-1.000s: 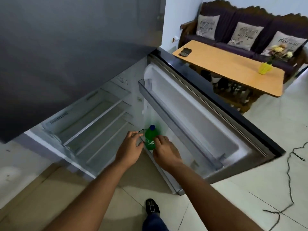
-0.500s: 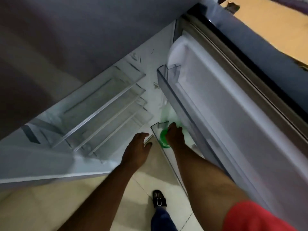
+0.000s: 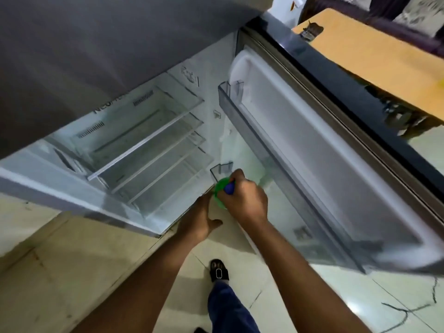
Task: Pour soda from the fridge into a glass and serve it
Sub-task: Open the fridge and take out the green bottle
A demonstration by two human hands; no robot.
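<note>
A green soda bottle [image 3: 219,192] with a blue cap stands in the lower shelf of the open fridge door [image 3: 312,152]. My right hand [image 3: 247,200] is closed around its neck from above, hiding most of the bottle. Just left of it, my left hand [image 3: 200,217] rests with fingers spread at the corner of the door shelf, close to the bottle's side; whether it touches the bottle I cannot tell. No glass is in view.
The fridge interior [image 3: 144,145] shows several bare glass shelves. A wooden table [image 3: 384,51] and a dark sofa stand beyond the door at the top right. A black cable [image 3: 408,311] lies on the tiled floor. My foot [image 3: 218,270] stands below the hands.
My right hand has shifted up onto the bottle's neck, and the blue cap shows again. My left hand has moved closer to the door shelf. The camera has pulled back slightly.
</note>
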